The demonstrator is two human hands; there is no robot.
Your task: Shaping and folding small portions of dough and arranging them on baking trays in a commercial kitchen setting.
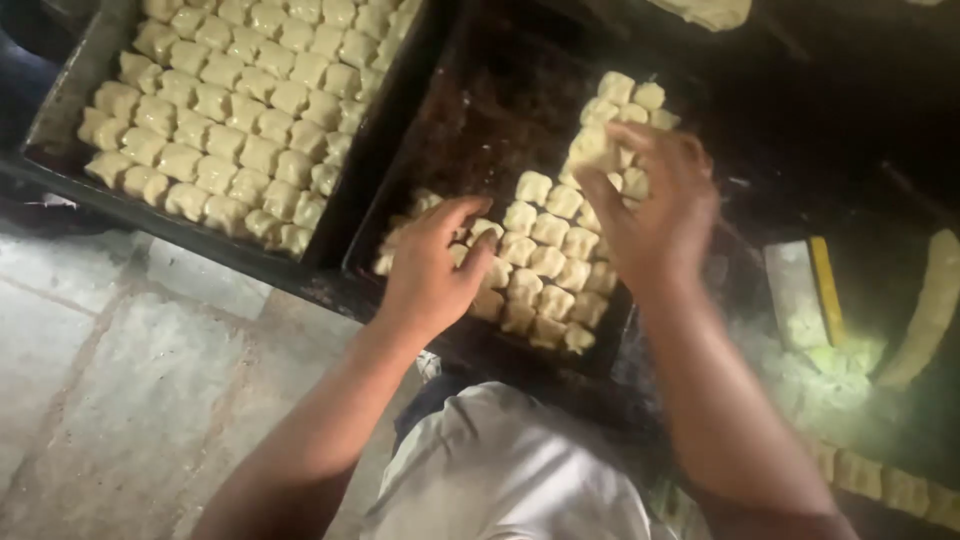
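**Two trays of cut dough, hands at the nearer one**

Two dark metal trays are seen side by side from above. The far tray [60, 110], upper left, is packed almost edge to edge with pale, squarish dough pieces [230, 110] set in close rows. The near tray [470, 120], at centre, is only partly filled: its upper left area is bare, dark and speckled, while rows of the same pale pieces [550, 270] are crowded into its lower right part and run up along its right side.

The left hand [430, 270] is laid palm down over the lower left end of those rows, fingers spread flat and thumb out; the pieces beneath it are touched, not gripped. Whether any piece is pinched under the palm cannot be told.

The right hand [660, 215] is raised over the right side of the near tray, fingers curled narrowly around a dough piece [592, 148] held at the fingertips. The held piece is just above and beside the loose cluster at the tray's upper right. The hand is somewhat blurred, so the exact pinch is not clear.

To the right, on a dark work surface [850, 130], a long strip of uncut dough [925, 310] is noted, with a flat yellow-edged tool [825, 290] lying beside it. More cut pieces [890, 485] are lined up at the lower right edge. A white garment [510, 470] is seen at the bottom centre, and a grey stone floor [100, 380] at lower left.
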